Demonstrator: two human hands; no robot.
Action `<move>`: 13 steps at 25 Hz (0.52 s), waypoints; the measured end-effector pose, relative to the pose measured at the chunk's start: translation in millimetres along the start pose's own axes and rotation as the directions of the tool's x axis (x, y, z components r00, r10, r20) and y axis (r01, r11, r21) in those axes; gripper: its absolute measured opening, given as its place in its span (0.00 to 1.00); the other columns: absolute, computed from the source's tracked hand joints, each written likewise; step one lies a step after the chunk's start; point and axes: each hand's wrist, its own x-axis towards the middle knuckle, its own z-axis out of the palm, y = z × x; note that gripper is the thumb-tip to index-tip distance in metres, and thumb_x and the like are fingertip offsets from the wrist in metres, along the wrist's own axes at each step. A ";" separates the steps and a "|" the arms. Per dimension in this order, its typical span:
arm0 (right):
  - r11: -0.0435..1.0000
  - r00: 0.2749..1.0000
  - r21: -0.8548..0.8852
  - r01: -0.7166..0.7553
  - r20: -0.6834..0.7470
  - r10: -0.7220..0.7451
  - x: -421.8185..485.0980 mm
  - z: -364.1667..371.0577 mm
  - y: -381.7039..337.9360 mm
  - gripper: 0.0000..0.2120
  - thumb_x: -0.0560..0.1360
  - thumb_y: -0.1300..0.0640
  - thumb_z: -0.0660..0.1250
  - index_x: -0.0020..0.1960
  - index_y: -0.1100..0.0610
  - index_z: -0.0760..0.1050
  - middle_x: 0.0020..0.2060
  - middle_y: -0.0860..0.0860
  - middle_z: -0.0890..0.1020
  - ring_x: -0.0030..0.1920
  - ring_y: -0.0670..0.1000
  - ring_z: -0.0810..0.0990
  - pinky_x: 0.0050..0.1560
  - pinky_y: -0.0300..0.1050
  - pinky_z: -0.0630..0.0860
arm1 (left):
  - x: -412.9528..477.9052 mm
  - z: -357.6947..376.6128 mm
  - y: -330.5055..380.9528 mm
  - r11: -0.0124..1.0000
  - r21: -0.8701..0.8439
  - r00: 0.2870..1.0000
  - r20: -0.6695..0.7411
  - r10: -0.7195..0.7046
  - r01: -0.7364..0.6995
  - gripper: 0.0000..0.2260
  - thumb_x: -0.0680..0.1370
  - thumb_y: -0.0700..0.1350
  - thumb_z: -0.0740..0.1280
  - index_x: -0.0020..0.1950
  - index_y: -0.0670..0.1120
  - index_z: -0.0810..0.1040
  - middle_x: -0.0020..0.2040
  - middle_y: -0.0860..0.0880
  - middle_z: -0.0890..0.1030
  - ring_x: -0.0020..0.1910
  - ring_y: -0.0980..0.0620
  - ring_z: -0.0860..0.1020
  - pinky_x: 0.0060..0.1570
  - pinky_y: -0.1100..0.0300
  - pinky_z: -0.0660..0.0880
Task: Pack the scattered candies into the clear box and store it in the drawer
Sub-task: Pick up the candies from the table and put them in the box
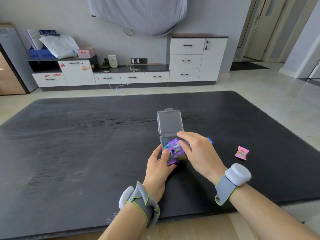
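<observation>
One clear box (170,134) stood open, holding several purple candies (173,147), while two candies lay loose on the table: one pink (241,152), one blue (210,140).

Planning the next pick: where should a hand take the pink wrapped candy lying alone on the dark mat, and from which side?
Pinch the pink wrapped candy across its puffy middle, coming straight down from above. It lies flat on the dark mat, apart from everything else, so the top is free. The crimped ends look thin and would probably slip. The right hand is nearer, though its fingers are at the clear plastic box now.
</observation>
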 end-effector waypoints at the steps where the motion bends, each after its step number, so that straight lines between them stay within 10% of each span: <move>1: 0.999 1.000 -0.030 -0.016 -0.015 0.016 0.6 -2.4 8.2 0.15 0.81 0.59 0.64 0.67 0.58 0.78 0.63 0.54 0.82 0.64 0.54 0.79 0.65 0.47 0.73 | 1.4 0.2 -1.7 1.000 -0.004 1.000 0.001 0.006 -0.006 0.19 0.84 0.45 0.60 0.76 0.49 0.69 0.64 0.45 0.82 0.62 0.43 0.82 0.60 0.51 0.79; 13: 0.887 0.904 -0.415 -0.202 0.271 0.332 -3.1 16.8 79.6 0.19 0.83 0.58 0.59 0.73 0.56 0.65 0.71 0.57 0.68 0.72 0.63 0.62 0.57 0.59 0.74 | 5.1 -4.8 -8.0 1.000 -0.012 1.000 0.003 0.027 -0.027 0.09 0.84 0.46 0.61 0.56 0.60 0.77 0.55 0.53 0.85 0.59 0.46 0.84 0.53 0.56 0.80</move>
